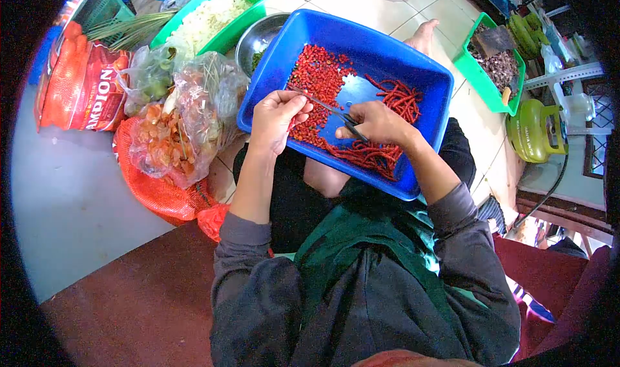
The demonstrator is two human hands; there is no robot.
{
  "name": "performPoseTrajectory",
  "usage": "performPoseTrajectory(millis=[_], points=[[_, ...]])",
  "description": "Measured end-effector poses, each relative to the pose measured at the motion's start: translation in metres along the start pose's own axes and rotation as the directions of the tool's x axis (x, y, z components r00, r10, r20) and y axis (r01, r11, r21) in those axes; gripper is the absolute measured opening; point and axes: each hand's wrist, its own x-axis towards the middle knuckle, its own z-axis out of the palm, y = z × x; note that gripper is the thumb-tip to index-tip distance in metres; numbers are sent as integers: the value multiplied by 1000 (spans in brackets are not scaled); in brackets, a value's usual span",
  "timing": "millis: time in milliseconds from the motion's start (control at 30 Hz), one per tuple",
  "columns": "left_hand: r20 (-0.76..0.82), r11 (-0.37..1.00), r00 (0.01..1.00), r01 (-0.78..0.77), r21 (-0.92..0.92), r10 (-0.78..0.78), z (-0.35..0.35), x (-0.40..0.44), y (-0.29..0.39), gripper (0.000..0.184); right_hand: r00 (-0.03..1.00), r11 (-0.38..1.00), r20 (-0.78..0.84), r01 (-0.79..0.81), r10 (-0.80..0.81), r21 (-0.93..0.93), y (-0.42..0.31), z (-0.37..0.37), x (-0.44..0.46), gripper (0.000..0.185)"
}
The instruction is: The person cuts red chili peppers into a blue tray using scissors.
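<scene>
A blue plastic tub (400,57) rests across the lap. Inside lie a spread of small cut red chili pieces (316,70) and long whole red chilies (400,100), with more whole ones along the near side. Over the tub, my right hand (378,123) is closed around the black handles of a pair of scissors (327,106), whose blades reach toward the left hand. My left hand (279,116) pinches red chilies at the blade tips; the fingers partly hide them.
Left of the tub are a metal bowl (248,41), a green tray of pale chopped pieces (210,21), plastic bags of scraps (168,137) and a red sack (97,86). Rightward stand another green tray (481,76) and a green gas cylinder (533,131). A bare foot (423,36) shows beyond the tub.
</scene>
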Motion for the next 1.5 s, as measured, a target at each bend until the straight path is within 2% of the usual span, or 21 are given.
performPoseTrajectory(millis=[167,267,400,500,567,667,900,967,1067,1167,1367,1500], points=[[-3,999,1000,-5,46,5,3,-2,0,9,999,999,-39,22,-23,-30,10,0,-2,45],[7,1000,1000,5,28,-5,0,0,0,10,1000,999,-16,-6,6,-31,17,-1,1,60],[14,999,1000,2,-49,-1,-2,1,0,10,999,1000,-40,-6,5,-10,17,-5,-2,63],[-35,999,999,-7,-54,5,4,-2,3,10,998,1000,-55,18,-19,-14,19,-2,-5,64],[-35,998,999,-20,-59,18,3,1,0,10,999,999,-43,13,-14,-39,9,-3,-7,61],[-17,999,999,-30,-17,29,3,0,0,11,999,999,-30,42,-42,-2,5,0,-6,66],[-8,996,999,-30,89,31,6,-6,4,14,997,997,-38,71,-71,6,0,1,-1,62],[-12,998,1000,-27,50,28,8,-6,6,15,996,998,-53,70,-70,-7,3,1,1,60],[-6,999,999,-38,14,38,7,-4,4,15,993,992,-95,74,-64,106,6,2,-2,56],[5,999,999,-50,12,50,5,-2,0,14,992,998,-112,65,-65,0,7,-4,-3,55],[10,996,999,-36,76,35,2,0,0,11,983,993,-140,121,-121,-6,7,0,0,55],[-1,998,999,-32,51,32,2,0,-2,11,991,996,-106,84,-83,2,7,-1,3,54]])
